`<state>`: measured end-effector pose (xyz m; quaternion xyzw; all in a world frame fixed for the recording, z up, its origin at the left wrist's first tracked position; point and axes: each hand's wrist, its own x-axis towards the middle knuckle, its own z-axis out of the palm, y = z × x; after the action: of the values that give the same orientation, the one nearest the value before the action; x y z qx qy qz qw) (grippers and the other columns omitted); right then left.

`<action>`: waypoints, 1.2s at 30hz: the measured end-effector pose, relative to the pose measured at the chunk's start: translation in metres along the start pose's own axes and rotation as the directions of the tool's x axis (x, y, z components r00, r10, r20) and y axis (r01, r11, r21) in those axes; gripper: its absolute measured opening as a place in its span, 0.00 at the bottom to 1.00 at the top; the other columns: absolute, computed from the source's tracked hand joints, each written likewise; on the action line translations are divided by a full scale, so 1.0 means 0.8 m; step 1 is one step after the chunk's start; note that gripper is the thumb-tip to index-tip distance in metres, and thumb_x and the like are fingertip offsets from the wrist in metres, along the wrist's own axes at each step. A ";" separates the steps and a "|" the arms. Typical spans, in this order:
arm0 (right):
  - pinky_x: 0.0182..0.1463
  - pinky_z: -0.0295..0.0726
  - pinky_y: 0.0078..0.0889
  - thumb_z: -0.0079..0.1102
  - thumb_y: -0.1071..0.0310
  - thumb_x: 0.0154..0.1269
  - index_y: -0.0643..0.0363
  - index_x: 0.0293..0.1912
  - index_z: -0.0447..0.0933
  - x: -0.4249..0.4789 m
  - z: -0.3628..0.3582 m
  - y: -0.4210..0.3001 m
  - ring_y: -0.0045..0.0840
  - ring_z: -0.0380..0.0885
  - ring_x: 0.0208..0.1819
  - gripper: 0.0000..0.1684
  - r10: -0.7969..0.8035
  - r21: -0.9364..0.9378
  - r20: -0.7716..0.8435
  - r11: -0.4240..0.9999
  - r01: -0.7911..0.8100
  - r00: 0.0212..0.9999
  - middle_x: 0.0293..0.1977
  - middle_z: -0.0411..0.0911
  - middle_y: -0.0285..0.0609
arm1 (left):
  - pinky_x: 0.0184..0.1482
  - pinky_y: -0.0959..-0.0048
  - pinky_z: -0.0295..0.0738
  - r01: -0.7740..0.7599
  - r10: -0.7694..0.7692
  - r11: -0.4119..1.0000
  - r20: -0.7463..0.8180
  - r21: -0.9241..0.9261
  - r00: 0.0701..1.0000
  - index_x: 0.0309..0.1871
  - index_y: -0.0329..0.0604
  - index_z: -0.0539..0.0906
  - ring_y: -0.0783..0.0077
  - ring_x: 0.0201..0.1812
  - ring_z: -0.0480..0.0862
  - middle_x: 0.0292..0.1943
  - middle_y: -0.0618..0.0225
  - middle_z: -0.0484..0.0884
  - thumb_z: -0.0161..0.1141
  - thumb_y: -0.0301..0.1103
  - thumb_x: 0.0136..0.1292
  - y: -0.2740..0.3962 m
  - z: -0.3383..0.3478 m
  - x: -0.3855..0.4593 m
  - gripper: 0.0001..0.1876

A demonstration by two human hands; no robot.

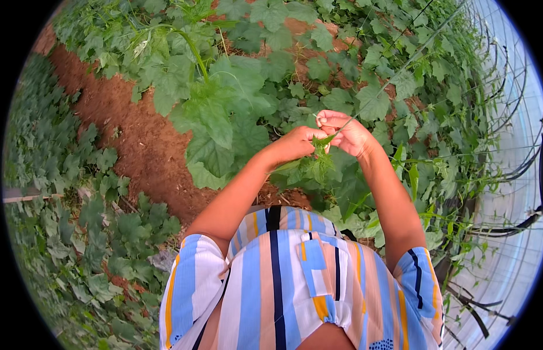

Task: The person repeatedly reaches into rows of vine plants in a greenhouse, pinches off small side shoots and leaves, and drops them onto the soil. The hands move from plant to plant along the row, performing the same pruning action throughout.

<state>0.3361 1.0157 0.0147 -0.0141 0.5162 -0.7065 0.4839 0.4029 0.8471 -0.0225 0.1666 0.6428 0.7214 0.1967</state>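
Note:
Both my hands meet in front of my body over a climbing vine's leafy shoot tip. My left hand has its fingers closed at the shoot, just above its young leaves. Touching it is my right hand, with its thumb and fingertips pinched together on a thin pale strand; whether this is twine or a tendril I cannot tell. A taut support string slants down from the upper right and passes in front of my right hand to the shoot. The fingers hide where string and stem meet.
Broad-leaved vines crowd in close on the left of my hands. A bare reddish soil path runs beyond them, with more low vines on its far side. At right stand wire netting and a translucent plastic wall with black tubes.

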 end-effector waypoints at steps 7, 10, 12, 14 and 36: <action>0.19 0.52 0.11 0.53 0.65 0.66 0.55 0.38 0.72 0.008 0.001 0.008 0.06 0.52 0.16 0.05 -0.263 0.335 -0.215 0.884 0.324 0.940 0.20 0.61 0.22 | 0.27 0.83 0.61 -0.053 0.046 0.998 -0.137 -0.043 0.990 0.30 0.40 0.77 0.88 0.25 0.67 0.22 0.80 0.72 0.52 0.42 0.67 -0.041 -0.008 0.021 0.15; 0.27 0.62 0.15 0.51 0.65 0.67 0.57 0.47 0.73 0.003 0.001 0.013 0.10 0.60 0.21 0.11 -0.368 0.246 -0.295 0.863 0.442 0.882 0.28 0.72 0.27 | 0.31 0.79 0.65 0.046 -0.043 0.999 -0.205 0.010 0.978 0.33 0.38 0.78 0.85 0.28 0.69 0.24 0.78 0.74 0.53 0.46 0.67 -0.029 -0.002 0.021 0.18; 0.31 0.65 0.16 0.50 0.64 0.68 0.57 0.52 0.72 0.001 0.009 0.015 0.12 0.66 0.27 0.15 -0.404 0.024 -0.504 0.877 0.480 0.764 0.34 0.75 0.31 | 0.34 0.77 0.67 -0.025 -0.019 0.995 -0.416 -0.099 0.909 0.36 0.38 0.78 0.82 0.30 0.71 0.27 0.74 0.76 0.53 0.46 0.67 -0.025 0.006 0.022 0.18; 0.36 0.68 0.17 0.49 0.63 0.70 0.57 0.56 0.70 -0.008 0.024 0.021 0.14 0.71 0.35 0.18 -0.463 -0.139 -0.630 0.858 0.495 0.624 0.42 0.77 0.34 | 0.39 0.74 0.69 -0.072 -0.019 0.991 -0.655 -0.112 0.755 0.39 0.38 0.77 0.76 0.35 0.75 0.32 0.65 0.79 0.52 0.45 0.68 -0.030 0.006 0.020 0.16; 0.40 0.76 0.20 0.48 0.62 0.71 0.64 0.61 0.65 0.150 0.182 0.054 0.17 0.75 0.36 0.23 -0.594 -0.535 -0.028 0.688 0.490 0.804 0.40 0.77 0.39 | 0.43 0.76 0.76 -0.323 0.550 0.828 -0.773 0.458 0.316 0.46 0.36 0.75 0.75 0.45 0.79 0.45 0.62 0.78 0.53 0.31 0.65 0.060 -0.097 -0.156 0.11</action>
<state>0.3771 0.8273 -0.0071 -0.2214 0.6995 -0.6560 0.1769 0.4699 0.7136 0.0180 -0.0437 0.6524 0.6489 -0.3891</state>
